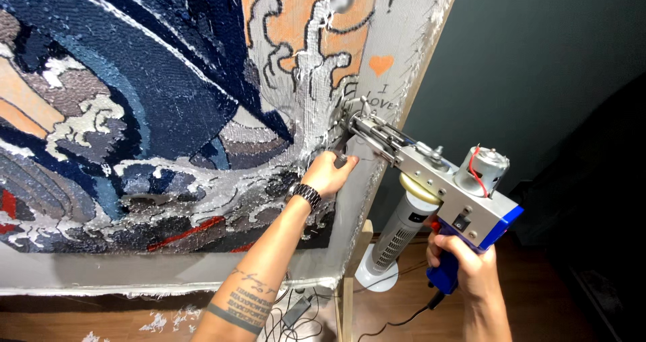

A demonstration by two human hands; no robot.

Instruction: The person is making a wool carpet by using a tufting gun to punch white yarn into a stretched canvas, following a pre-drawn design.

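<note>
Fingers (pixel 449 246) of my right hand (pixel 471 264) are clenched around the blue grip of the tufting gun (pixel 431 170), which I hold low on the right with its metal body angled up and left. Its needle end meets the grey backing cloth (pixel 404 19) near the right edge of the frame, just beside a small orange heart and some handwriting on the cloth. A small silver motor with a red wire sits on top of the gun, and a black cord runs down from the grip toward the floor.

My left hand (pixel 330 172) grips the gun's front handle right at the cloth, fingers curled around it, a dark metal watch (pixel 306 195) on the wrist and tattoos on the forearm.

The cloth carries a large tufted picture (pixel 134 100) in dark blue, grey, white and orange, with a few red strokes low down. It is stretched on a wooden frame (pixel 360 248) whose post stands just right of my left forearm. Behind the post a white tower fan (pixel 397 241) stands on the wooden floor (pixel 538 301), and yarn scraps and cables lie on the floor below the cloth. The wall behind is dark grey-green.
</note>
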